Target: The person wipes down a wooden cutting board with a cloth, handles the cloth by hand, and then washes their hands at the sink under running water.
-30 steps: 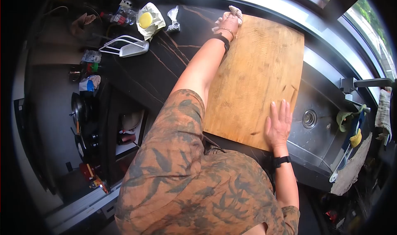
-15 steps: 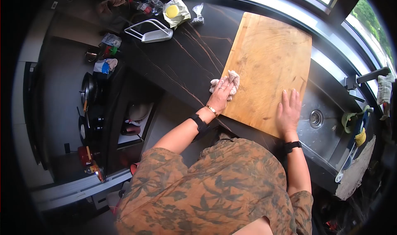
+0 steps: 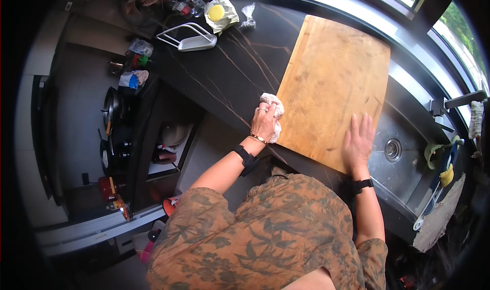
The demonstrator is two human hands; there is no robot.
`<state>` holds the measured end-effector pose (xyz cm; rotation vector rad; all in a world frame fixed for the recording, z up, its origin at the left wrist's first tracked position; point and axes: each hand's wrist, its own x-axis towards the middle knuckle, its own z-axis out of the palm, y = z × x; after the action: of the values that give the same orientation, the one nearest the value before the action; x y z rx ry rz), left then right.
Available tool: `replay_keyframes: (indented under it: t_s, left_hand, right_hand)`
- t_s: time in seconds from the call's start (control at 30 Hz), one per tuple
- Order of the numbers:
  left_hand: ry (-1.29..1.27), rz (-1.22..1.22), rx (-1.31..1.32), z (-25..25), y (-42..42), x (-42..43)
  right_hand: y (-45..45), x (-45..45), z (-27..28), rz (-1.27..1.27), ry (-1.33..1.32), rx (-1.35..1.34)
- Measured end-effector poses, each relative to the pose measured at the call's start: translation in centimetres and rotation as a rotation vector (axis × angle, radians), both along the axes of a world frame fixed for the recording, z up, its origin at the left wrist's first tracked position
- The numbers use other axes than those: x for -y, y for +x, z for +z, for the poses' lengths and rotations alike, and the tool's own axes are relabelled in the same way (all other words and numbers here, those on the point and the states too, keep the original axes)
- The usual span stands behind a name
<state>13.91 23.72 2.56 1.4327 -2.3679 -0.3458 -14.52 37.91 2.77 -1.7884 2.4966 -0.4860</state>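
A large wooden cutting board point(image 3: 332, 86) lies on the dark countertop, its right part reaching over the sink. My left hand point(image 3: 263, 120) is closed around a pale, crumpled cloth point(image 3: 273, 102) at the board's left edge. The cloth touches that edge, and part of it is hidden under my fingers. My right hand point(image 3: 359, 141) lies flat on the board's near right corner, fingers stretched out, holding nothing.
Right of the board is a steel sink point(image 3: 403, 172) with a black faucet point(image 3: 462, 100). On the dark counter point(image 3: 224, 75) stand a white rack point(image 3: 196, 41), a yellow round item point(image 3: 216, 13) on a wrapper and a small plastic bag point(image 3: 248, 15). Pans point(image 3: 113, 109) sit at left.
My left hand has moved left with the cloth, from the board's surface to its left edge. My right hand stays on the same corner.
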Motion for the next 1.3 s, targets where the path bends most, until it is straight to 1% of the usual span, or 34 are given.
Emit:
replay_keyframes:
  t_s: [0.07, 0.2, 0.27, 0.37, 0.6, 0.73, 0.87, 0.93, 1.03, 1.17, 1.2, 1.27, 1.3]
  left_hand:
    - [0.017, 0.056, 0.019, 0.2, -2.5, 2.7]
    - [0.151, 0.192, 0.156, 0.0, -7.9, 9.1]
    - [0.171, 0.25, 0.213, 0.0, -10.7, 11.9]
    - [0.135, 0.29, 0.252, -1.6, -13.4, 15.9]
    - [0.126, 0.235, 0.241, -1.6, -18.1, 23.2]
    - [0.124, 0.201, 0.276, -1.1, -20.6, 27.0]
    - [0.049, 0.153, 0.322, -1.1, -22.6, 29.8]
    - [0.063, 0.143, 0.351, -1.0, -23.6, 31.4]
    - [0.115, 0.131, 0.36, -0.4, -24.3, 32.4]
    - [0.056, 0.029, 0.388, -0.9, -22.6, 31.2]
    - [0.131, 0.036, 0.383, -0.3, -21.9, 30.2]
    - [0.201, 0.01, 0.382, 0.6, -20.0, 27.3]
    - [0.197, -0.007, 0.378, -0.1, -18.8, 26.3]
  right_hand:
    - [0.0, 0.0, 0.0, -0.005, 0.015, 0.003]
    - [-0.1, 0.2, 0.4, -0.003, 0.053, 0.018]
    - [-0.1, 0.3, 0.6, 0.002, 0.074, 0.012]
    - [0.0, 0.5, 0.9, 0.003, 0.102, 0.014]
    - [-0.2, 0.8, 1.3, 0.019, 0.154, 0.038]
    - [-0.2, 0.9, 1.2, 0.013, 0.177, 0.045]
    - [-0.3, 0.9, 1.1, 0.011, 0.18, 0.039]
    - [-0.3, 1.0, 1.2, 0.007, 0.183, 0.041]
    - [-0.3, 0.9, 1.2, -0.003, 0.191, 0.063]
    - [-0.2, 0.9, 1.3, -0.015, 0.183, 0.071]
    - [-0.2, 0.9, 1.3, -0.015, 0.175, 0.067]
    - [-0.1, 0.7, 1.2, -0.014, 0.157, 0.055]
    - [-0.1, 0.7, 1.1, -0.013, 0.149, 0.046]
